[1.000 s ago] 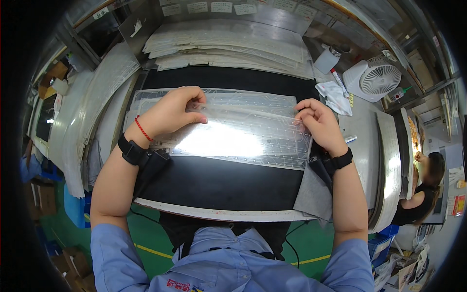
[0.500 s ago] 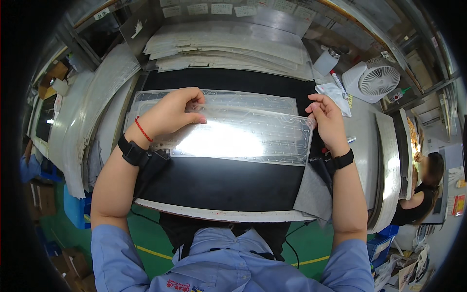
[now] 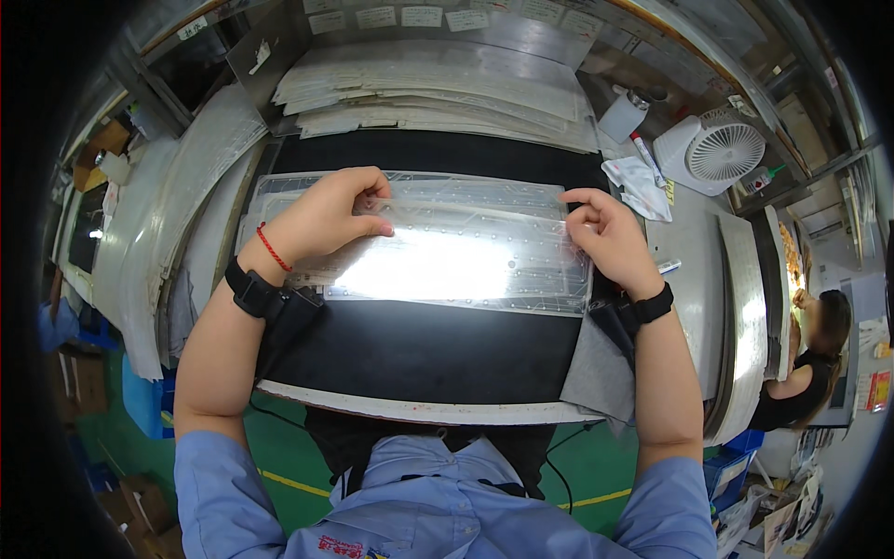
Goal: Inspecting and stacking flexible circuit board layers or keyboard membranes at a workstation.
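Clear plastic sheets (image 3: 438, 289) with fine printed lines and small dots lie overlapping on a black work mat (image 3: 447, 349). A bright reflection washes out the middle of the upper sheet. My left hand (image 3: 321, 219) is closed over the left part of the sheets, thumb and fingers pinching; how many layers it grips is hidden. At the right end, my right hand (image 3: 610, 238) has its thumb and curled fingers closed at the edge of the upper clear sheet, the index finger reaching along its far corner.
Stacked clear sheets (image 3: 428, 88) stand behind the mat, with more piles at left (image 3: 177, 224) and right (image 3: 745, 326). A white fan (image 3: 712, 154), bottle (image 3: 626, 116), marker (image 3: 644, 154) and crumpled white packet (image 3: 638, 186) sit back right. A grey cloth (image 3: 601, 373) hangs at the front edge. Another person (image 3: 805, 373) works far right.
My right hand has moved left and slightly nearer, and the upper sheet's right edge now shows further left. My left hand has stayed in place.
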The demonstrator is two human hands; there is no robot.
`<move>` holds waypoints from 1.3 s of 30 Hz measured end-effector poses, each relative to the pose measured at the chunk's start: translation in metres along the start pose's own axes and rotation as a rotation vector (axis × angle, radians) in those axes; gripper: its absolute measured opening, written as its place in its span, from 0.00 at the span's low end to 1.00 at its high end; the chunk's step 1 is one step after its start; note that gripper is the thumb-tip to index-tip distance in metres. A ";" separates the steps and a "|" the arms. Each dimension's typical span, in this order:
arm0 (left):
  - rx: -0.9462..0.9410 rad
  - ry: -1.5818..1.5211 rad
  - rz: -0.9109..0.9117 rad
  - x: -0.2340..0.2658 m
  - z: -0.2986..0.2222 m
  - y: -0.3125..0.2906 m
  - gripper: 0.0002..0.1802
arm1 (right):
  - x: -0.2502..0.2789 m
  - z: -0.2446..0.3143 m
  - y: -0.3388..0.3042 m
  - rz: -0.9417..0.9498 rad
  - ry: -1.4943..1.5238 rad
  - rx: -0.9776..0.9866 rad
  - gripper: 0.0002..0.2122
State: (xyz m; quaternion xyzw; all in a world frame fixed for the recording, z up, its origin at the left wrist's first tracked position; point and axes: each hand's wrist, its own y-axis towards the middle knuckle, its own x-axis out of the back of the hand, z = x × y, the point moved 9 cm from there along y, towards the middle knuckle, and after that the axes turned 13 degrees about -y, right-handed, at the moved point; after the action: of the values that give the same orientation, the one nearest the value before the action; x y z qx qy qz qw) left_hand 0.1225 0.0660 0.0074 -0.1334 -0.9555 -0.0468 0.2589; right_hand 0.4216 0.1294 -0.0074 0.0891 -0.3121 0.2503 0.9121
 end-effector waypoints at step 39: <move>0.020 0.012 -0.003 -0.002 0.003 0.000 0.16 | 0.002 0.000 0.000 -0.081 0.058 -0.064 0.10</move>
State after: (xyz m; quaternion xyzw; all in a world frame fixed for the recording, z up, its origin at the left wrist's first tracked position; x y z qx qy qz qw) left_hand 0.1226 0.0662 0.0043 -0.1291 -0.9545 -0.0385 0.2661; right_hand 0.4227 0.1299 -0.0061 0.0652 -0.2896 0.2057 0.9325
